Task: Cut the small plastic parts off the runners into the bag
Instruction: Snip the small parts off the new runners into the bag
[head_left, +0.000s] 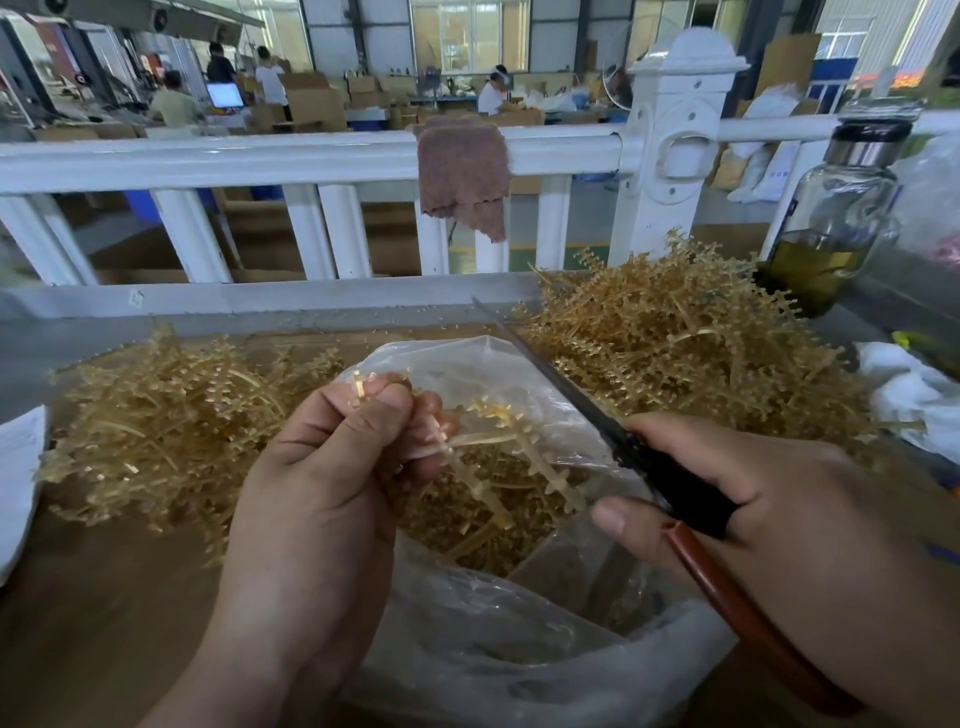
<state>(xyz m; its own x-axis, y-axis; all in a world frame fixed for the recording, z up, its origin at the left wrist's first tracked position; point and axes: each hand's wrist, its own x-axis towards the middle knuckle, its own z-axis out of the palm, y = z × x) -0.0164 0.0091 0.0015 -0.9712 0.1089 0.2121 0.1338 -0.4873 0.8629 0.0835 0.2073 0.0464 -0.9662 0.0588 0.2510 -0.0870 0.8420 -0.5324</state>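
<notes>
Your left hand (322, 467) pinches the tan branching plastic runner (475, 483) over the open clear plastic bag (519, 639). Its stem slants down-right toward your right hand (779, 519), which grips the black-and-brown-handled scissors (670, 483), blades pointing up-left just beside it.

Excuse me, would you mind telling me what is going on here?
A person is trimming plastic runners. The left hand grips one runner over the open clear bag, which already holds cut parts. The right hand holds scissors, blades pointing away, not touching that runner. A left heap and right heap of runners flank the bag.
</notes>
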